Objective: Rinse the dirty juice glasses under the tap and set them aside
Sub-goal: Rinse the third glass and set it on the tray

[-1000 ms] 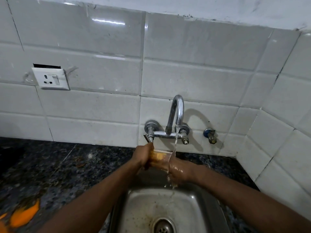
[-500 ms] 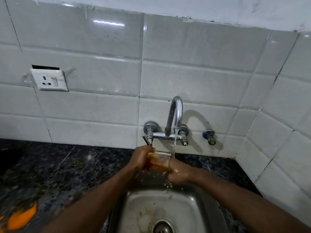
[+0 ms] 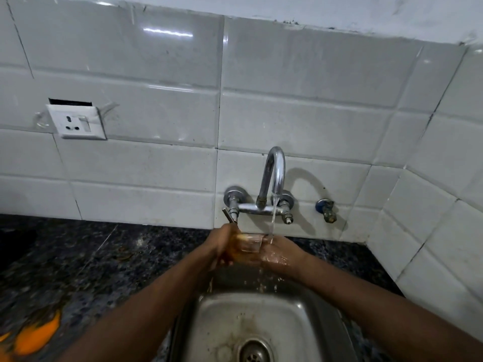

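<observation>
Hands meeting over sink (image 3: 324, 317), left hand (image 3: 222, 244) and right hand (image 3: 281, 253) gripping glass (image 3: 248, 245)

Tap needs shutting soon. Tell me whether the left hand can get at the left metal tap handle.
Probably yes: the left hand sits just below the left metal tap handle, nothing between, but it must release the clear glass.

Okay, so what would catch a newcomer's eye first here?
Both hands, left hand and right hand, grip a juice glass under the tap running above the steel sink. Orange peel glows on the dark counter, lower left.
</observation>
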Demonstrator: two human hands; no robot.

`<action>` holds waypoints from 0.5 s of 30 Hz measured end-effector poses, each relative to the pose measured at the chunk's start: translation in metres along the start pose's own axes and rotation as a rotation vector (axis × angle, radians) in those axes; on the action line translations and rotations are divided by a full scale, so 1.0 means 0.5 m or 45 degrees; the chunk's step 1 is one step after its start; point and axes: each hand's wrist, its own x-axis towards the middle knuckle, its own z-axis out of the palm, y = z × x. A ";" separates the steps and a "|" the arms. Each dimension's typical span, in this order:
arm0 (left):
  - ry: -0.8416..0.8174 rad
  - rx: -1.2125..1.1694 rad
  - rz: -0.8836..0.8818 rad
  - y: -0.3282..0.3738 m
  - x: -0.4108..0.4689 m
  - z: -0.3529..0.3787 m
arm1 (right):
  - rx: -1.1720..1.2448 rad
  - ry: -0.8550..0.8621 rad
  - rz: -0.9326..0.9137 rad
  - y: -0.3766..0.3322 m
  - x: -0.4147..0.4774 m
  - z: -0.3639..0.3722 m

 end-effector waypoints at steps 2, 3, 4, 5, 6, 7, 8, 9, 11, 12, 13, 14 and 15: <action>0.089 -0.141 0.231 -0.001 -0.008 0.009 | 0.297 -0.107 -0.048 -0.017 0.000 -0.013; 0.144 -0.162 0.324 -0.006 -0.009 0.011 | 0.439 -0.195 -0.063 -0.017 -0.002 -0.018; 0.167 -0.129 0.355 -0.009 -0.007 0.011 | 0.514 -0.222 -0.045 -0.013 -0.003 -0.015; 0.141 -0.050 0.298 -0.010 -0.003 0.010 | 0.359 -0.251 -0.059 -0.013 -0.004 -0.014; 0.066 0.043 0.174 -0.010 0.005 0.008 | 0.082 -0.245 -0.125 -0.014 -0.003 -0.013; -0.012 0.119 0.043 -0.009 0.008 0.003 | -0.181 -0.199 -0.180 -0.009 0.000 -0.009; -0.052 0.142 -0.026 -0.006 0.005 0.001 | -0.256 -0.072 -0.227 -0.001 -0.003 -0.001; -0.066 0.091 -0.022 -0.006 0.005 0.000 | -0.237 -0.031 -0.218 0.001 -0.003 0.005; -0.013 -0.178 0.102 -0.003 0.006 0.007 | 0.223 -0.096 -0.116 -0.013 0.000 -0.006; 0.060 -0.256 0.177 -0.001 0.002 0.010 | 0.658 -0.184 -0.034 -0.019 0.000 -0.014; 0.153 -0.249 0.226 0.000 0.002 0.015 | 0.979 -0.236 0.080 -0.023 -0.001 -0.017; 0.244 -0.203 0.252 -0.002 0.002 0.022 | 1.180 -0.231 0.222 -0.030 -0.001 -0.024; 0.351 -0.151 0.243 -0.005 0.005 0.030 | 1.306 -0.154 0.368 -0.039 0.002 -0.026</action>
